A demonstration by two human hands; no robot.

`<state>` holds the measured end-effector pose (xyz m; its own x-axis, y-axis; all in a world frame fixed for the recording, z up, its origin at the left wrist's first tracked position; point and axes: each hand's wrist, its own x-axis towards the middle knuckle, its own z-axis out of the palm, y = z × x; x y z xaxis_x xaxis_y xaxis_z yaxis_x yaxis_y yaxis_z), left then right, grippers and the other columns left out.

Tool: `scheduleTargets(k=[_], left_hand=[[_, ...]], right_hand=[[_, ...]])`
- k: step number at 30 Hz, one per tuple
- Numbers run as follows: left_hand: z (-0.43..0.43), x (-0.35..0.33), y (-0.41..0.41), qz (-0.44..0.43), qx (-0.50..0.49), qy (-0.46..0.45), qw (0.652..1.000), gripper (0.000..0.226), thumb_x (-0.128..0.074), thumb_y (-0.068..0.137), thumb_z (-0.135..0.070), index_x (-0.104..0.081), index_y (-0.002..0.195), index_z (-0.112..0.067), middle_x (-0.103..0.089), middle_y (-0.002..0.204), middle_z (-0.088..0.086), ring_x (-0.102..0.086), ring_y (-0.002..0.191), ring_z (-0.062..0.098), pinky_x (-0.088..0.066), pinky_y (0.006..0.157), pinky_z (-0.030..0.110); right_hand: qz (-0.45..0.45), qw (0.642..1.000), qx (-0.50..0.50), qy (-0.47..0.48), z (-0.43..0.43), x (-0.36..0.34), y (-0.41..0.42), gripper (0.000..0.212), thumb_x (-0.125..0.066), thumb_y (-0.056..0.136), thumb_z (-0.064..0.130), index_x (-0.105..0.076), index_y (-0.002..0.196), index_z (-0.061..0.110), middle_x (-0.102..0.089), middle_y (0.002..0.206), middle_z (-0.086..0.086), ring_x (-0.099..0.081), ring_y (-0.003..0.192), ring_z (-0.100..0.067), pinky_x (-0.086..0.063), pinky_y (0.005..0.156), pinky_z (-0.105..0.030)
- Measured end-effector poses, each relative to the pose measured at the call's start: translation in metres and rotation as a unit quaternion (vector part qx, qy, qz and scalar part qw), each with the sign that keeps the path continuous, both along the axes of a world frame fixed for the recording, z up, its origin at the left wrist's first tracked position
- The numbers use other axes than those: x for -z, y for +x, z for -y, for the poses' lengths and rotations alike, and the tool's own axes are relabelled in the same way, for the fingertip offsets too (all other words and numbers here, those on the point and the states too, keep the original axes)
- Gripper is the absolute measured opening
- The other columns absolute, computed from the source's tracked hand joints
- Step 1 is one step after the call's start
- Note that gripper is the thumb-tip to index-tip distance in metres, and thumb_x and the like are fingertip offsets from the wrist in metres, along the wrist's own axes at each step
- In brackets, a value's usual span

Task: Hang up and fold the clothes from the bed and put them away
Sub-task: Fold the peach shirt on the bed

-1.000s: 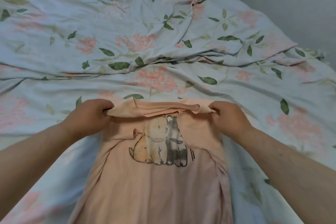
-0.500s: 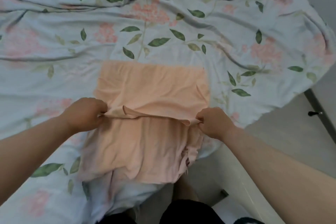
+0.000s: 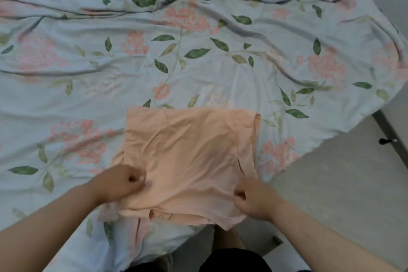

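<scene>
1. Head view: peach shirt [image 3: 189, 150] lies on the bed [image 3: 198, 51], on the floral sheet, at the edge nearest the person. It is folded to a rough rectangle, plain side up.
2. The far edge is straight and lies flat on the sheet. The near edge shows stacked layers, and its right corner droops past the bed edge over the floor [image 3: 331, 183].
3. Key relation: the shirt lies straight ahead of both hands, between them, running slightly longer away from the person than across. Each hand sits on a near corner, so both are about equally near. The bulk of the cloth is beyond the knuckles.
4. Left hand [image 3: 117, 183]: at the near-left corner, back of hand up, forearm coming in from lower left. Its fingers [image 3: 136, 180] are curled and appear to pinch the cloth. There is some blur, so the exact contact is not sharp.
5. Right hand [image 3: 254, 199]: at the near-right side, forearm coming in from lower right. Its fingers [image 3: 239, 196] are curled in, pinching the shirt's edge just above the drooping corner.
6. Judgement: fold in progress, not finished, since the near edges are uneven and a loose flap shows on the right side.
7. The next move likely needs the near layers squared, or one more fold away from the person. The risk is that the overhanging corner drags the stack off the bed.
8. Nothing in view shows where the shirt gets put away.
</scene>
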<state>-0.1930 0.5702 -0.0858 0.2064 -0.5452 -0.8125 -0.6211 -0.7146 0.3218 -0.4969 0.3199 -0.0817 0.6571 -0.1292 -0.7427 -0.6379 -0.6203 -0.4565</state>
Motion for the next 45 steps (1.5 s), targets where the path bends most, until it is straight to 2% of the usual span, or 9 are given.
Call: scheduleTargets(k=[5,9,13,15,20,28,32,39,45], left_hand=[[0.082,0.010,0.057,0.168,-0.305,-0.167,0.922,0.051,-0.075,0.070,-0.055,-0.058,0.088,-0.010,-0.062,0.088,0.003,-0.059,0.080,0.028,-0.047,0.067,0.040],[0.127,0.025,0.082,0.052,-0.366,-0.082,0.926,0.045,-0.078,0.082,-0.034,-0.064,0.115,-0.008,-0.065,0.115,0.013,-0.063,0.094,0.028,-0.053,0.079,0.039],[0.147,0.025,0.097,-0.044,-0.090,0.080,0.992,0.009,-0.074,0.081,-0.022,-0.066,0.083,-0.019,-0.065,0.089,0.004,-0.058,0.075,0.018,-0.045,0.067,0.030],[0.157,0.024,0.112,-0.048,-0.115,0.051,0.991,0.013,-0.074,0.081,-0.023,-0.062,0.077,-0.017,-0.061,0.079,0.005,-0.054,0.067,0.018,-0.041,0.061,0.026],[0.189,0.033,0.168,0.079,-0.272,-0.108,0.953,0.016,-0.070,0.089,-0.026,-0.063,0.088,-0.012,-0.061,0.088,0.010,-0.057,0.074,0.024,-0.041,0.057,0.031],[0.263,0.058,0.250,0.303,-0.160,-0.149,0.928,0.029,-0.057,0.095,-0.033,-0.050,0.083,-0.007,-0.053,0.090,0.018,-0.047,0.082,0.032,-0.039,0.070,0.040],[0.272,0.056,0.244,0.365,-0.245,-0.161,0.884,0.038,-0.064,0.090,-0.033,-0.052,0.108,-0.002,-0.053,0.113,0.026,-0.053,0.105,0.046,-0.046,0.084,0.051],[0.280,0.061,0.073,0.238,0.101,-0.289,0.922,0.091,-0.038,0.077,-0.067,-0.043,0.143,-0.005,-0.032,0.155,0.025,-0.030,0.144,0.041,-0.027,0.114,0.054],[0.246,0.096,-0.009,0.248,0.193,-0.251,0.916,0.093,-0.024,0.083,-0.067,-0.024,0.156,-0.008,-0.016,0.163,0.018,-0.012,0.152,0.032,-0.005,0.122,0.047]], right_hand=[[0.115,0.903,0.363,-0.198,0.083,0.010,0.084,0.038,-0.062,0.088,0.028,-0.059,0.118,0.004,-0.060,0.114,-0.015,-0.056,0.107,-0.031,-0.044,0.088,-0.037],[-0.005,0.795,0.606,0.036,0.127,0.036,0.125,0.069,-0.069,0.086,0.043,-0.052,0.133,-0.004,-0.062,0.122,-0.009,-0.061,0.112,-0.033,-0.051,0.094,-0.037],[-0.099,0.897,0.424,-0.080,0.143,0.052,0.129,0.039,-0.060,0.090,0.028,-0.060,0.120,0.003,-0.059,0.124,-0.018,-0.056,0.115,-0.037,-0.049,0.097,-0.040],[-0.051,0.921,0.365,-0.129,0.157,0.055,0.126,0.014,-0.058,0.087,0.019,-0.058,0.098,0.010,-0.059,0.104,-0.013,-0.057,0.101,-0.033,-0.047,0.075,-0.032],[0.055,0.889,0.434,-0.139,0.215,0.058,0.139,0.017,-0.059,0.084,0.013,-0.044,0.078,0.018,-0.052,0.084,-0.004,-0.052,0.076,-0.024,-0.043,0.062,-0.031],[0.224,0.810,0.528,-0.122,0.275,0.072,0.239,0.012,-0.063,0.086,0.021,-0.058,0.094,0.014,-0.067,0.101,-0.009,-0.064,0.096,-0.029,-0.057,0.080,-0.041],[0.213,0.810,0.532,-0.126,0.271,0.064,0.241,0.026,-0.065,0.084,0.031,-0.042,0.076,0.023,-0.046,0.073,0.007,-0.049,0.077,-0.021,-0.033,0.055,-0.028],[0.097,0.862,0.488,-0.095,0.184,0.054,0.153,0.042,-0.069,0.078,0.055,-0.048,0.068,0.020,-0.053,0.067,0.004,-0.053,0.062,-0.017,-0.034,0.052,-0.031],[0.072,0.824,0.560,0.051,0.117,0.071,0.091,0.012,-0.074,0.083,0.024,-0.070,0.085,0.013,-0.074,0.089,-0.004,-0.071,0.089,-0.025,-0.059,0.080,-0.045]])
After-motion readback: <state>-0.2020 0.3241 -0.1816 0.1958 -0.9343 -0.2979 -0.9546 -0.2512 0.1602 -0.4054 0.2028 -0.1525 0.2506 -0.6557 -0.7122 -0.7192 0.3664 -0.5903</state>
